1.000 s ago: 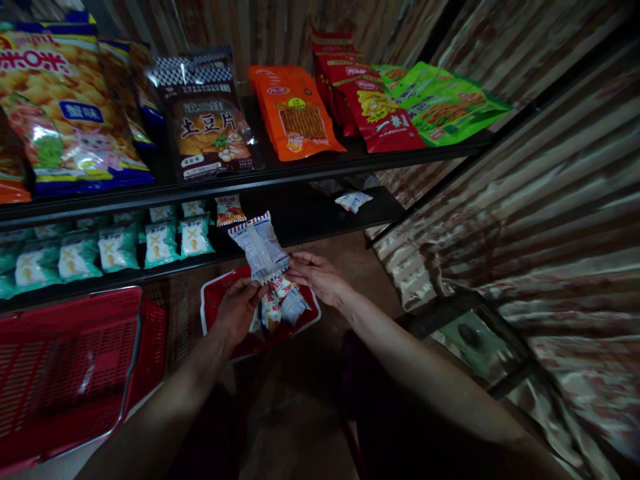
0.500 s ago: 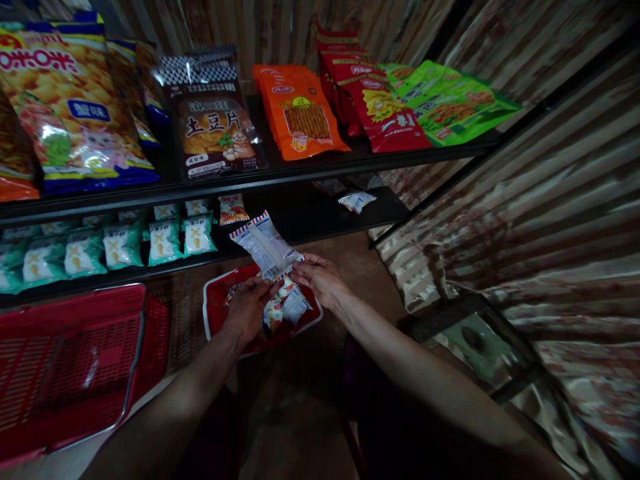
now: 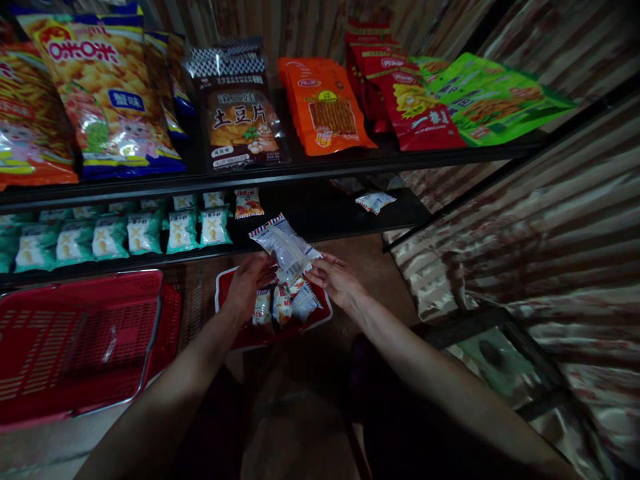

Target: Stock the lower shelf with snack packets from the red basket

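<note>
A silvery-white snack packet (image 3: 287, 249) with red-and-blue striped ends is held above a small red basket (image 3: 219, 293) with a white rim, its printed back and barcode facing up. My right hand (image 3: 338, 277) pinches its lower right corner. At the packet's left side is my left hand (image 3: 249, 283), fingers bent and apart; whether the fingertips touch the packet I cannot tell. Beneath, several small snack packets (image 3: 282, 307) lie in the basket, partly hidden by my left hand and the held packet.
A bigger red basket (image 3: 161, 313) stands at left. On the lower shelf are rows of green-and-white packets (image 3: 145, 233), an orange-and-white packet (image 3: 249, 202) and a white packet (image 3: 375, 201). Large snack bags (image 3: 243, 120) line the upper shelf (image 3: 310, 170). Corrugated sheeting (image 3: 565, 247) rises at right.
My left hand has come off the packet's lower edge and shifted up and left to its side. My right hand still holds its corner. The view has turned slightly left.
</note>
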`<act>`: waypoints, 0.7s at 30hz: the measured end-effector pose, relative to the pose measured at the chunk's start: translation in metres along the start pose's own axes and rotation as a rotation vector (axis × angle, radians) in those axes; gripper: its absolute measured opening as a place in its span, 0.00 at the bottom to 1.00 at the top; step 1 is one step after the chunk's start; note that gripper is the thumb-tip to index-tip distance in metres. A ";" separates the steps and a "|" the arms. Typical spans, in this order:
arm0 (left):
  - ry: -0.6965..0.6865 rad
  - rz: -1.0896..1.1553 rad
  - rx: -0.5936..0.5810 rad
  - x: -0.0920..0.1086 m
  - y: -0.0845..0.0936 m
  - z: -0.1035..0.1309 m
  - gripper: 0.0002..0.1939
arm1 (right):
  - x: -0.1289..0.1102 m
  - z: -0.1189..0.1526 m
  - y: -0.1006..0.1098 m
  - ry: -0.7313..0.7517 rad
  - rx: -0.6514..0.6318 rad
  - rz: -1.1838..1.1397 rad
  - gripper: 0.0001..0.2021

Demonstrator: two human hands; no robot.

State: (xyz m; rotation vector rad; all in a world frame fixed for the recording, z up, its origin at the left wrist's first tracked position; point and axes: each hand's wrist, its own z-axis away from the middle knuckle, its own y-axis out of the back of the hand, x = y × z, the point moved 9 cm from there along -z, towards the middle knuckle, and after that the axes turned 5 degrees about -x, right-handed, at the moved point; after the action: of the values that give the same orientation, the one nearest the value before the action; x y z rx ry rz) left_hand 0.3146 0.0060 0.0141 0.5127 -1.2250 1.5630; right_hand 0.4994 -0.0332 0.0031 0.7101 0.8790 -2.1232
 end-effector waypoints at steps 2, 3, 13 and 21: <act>-0.030 0.021 0.031 0.006 0.007 -0.002 0.18 | 0.002 0.000 -0.002 -0.008 -0.017 0.012 0.09; -0.040 0.031 0.050 0.008 0.010 -0.002 0.18 | 0.004 0.000 -0.004 -0.018 -0.028 0.021 0.09; -0.133 -0.051 0.262 0.021 0.041 0.000 0.11 | 0.016 0.003 -0.014 -0.051 -0.095 0.091 0.09; -0.202 -0.074 0.284 0.031 0.046 -0.001 0.13 | 0.017 0.006 -0.021 -0.032 -0.185 0.075 0.10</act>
State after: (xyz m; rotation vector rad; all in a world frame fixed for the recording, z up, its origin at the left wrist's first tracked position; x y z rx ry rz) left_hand 0.2620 0.0237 0.0180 0.9079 -1.1237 1.6615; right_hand 0.4715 -0.0340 0.0026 0.6027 1.0003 -1.9520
